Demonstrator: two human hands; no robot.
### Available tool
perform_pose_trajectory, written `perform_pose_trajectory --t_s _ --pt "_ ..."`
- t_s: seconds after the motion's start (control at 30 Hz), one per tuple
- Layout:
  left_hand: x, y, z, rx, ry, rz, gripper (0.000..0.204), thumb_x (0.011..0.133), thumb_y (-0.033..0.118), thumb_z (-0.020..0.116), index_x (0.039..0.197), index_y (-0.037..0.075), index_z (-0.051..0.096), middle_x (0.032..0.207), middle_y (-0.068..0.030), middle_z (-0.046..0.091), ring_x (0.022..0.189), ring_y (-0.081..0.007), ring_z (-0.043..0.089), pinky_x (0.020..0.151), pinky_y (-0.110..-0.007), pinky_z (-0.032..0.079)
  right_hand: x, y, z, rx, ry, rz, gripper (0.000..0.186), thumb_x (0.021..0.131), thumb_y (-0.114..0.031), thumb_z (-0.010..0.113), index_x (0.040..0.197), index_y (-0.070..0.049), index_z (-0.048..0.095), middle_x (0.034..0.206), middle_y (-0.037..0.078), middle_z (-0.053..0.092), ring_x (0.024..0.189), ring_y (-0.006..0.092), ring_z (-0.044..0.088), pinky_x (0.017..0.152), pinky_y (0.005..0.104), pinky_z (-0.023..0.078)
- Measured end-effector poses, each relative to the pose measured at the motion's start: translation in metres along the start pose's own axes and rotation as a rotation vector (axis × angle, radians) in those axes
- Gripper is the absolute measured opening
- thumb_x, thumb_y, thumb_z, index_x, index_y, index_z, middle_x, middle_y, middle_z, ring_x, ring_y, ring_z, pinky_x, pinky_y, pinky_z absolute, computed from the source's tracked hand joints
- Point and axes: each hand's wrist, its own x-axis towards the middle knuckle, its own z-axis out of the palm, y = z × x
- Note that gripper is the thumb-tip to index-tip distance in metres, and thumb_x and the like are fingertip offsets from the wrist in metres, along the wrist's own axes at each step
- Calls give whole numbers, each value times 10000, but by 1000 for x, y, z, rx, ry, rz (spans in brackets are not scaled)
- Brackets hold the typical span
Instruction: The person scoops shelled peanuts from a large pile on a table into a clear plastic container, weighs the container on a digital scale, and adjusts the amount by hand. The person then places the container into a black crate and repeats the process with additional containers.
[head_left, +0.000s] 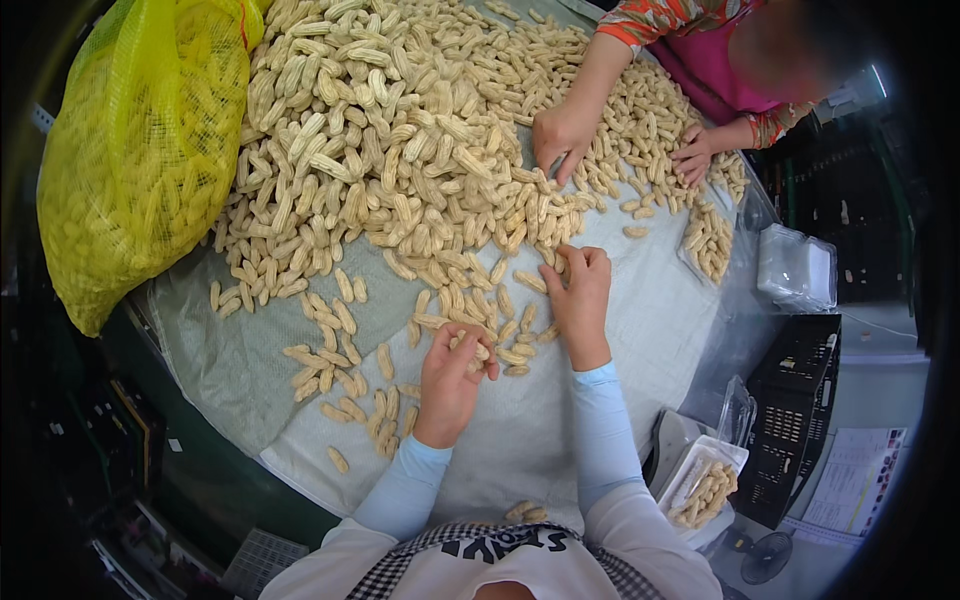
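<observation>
Below the middle of the view, my left hand (452,385) is curled round peanuts (470,355), which show between thumb and fingers. To its upper right, my right hand (580,300) has its fingers bent at the near edge of the big peanut pile (380,120); whatever is between the fingertips is hidden. Loose peanuts (385,360) lie around both hands on a pale sheet (650,360) spread over the table.
A yellow mesh sack (135,180) of peanuts stands left. A co-worker's hands (565,135) work the pile at upper right, beside a filled clear tray (707,245). Stacked clear containers (795,265), another peanut tray (700,490) and a black perforated crate (785,420) are on the right.
</observation>
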Motion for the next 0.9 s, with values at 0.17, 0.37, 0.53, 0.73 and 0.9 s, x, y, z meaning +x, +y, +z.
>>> perform_pose_trajectory --t_s 0.17,0.37,0.53,0.73,0.9 --pt "1 6 -3 -48 -50 7 56 932 139 493 941 86 476 898 -71 520 817 -172 506 665 -329 422 -14 3 -1 67 33 39 276 726 -49 727 981 -39 622 989 129 534 920 307 510 805 369 425" --pt "1 1 -7 5 -88 -3 74 920 74 541 900 83 471 813 -55 515 729 -159 512 602 -300 416 -28 9 -13 226 17 202 190 811 -82 686 978 -12 627 935 75 574 882 211 535 767 304 435" --pt "-2 0 -4 61 -41 -37 94 927 108 581 934 71 495 796 -52 528 686 -150 524 580 -280 420 -41 -21 -37 921 -206 694 149 927 -166 601 975 -28 634 841 -45 569 783 56 476 728 210 401" --pt "-2 4 0 58 -3 -25 204 931 109 584 1097 6 525 847 -58 557 705 -130 546 612 -282 459 -47 -48 -43 1055 -331 689 122 930 -151 598 953 -36 630 857 -42 563 776 49 471 729 207 407" --pt "-1 5 1 135 21 11 199 934 132 581 1083 22 509 875 -66 569 693 -138 552 600 -292 468 -49 -68 -40 902 -454 336 111 837 -35 672 939 -36 628 964 17 559 777 98 522 700 241 443"
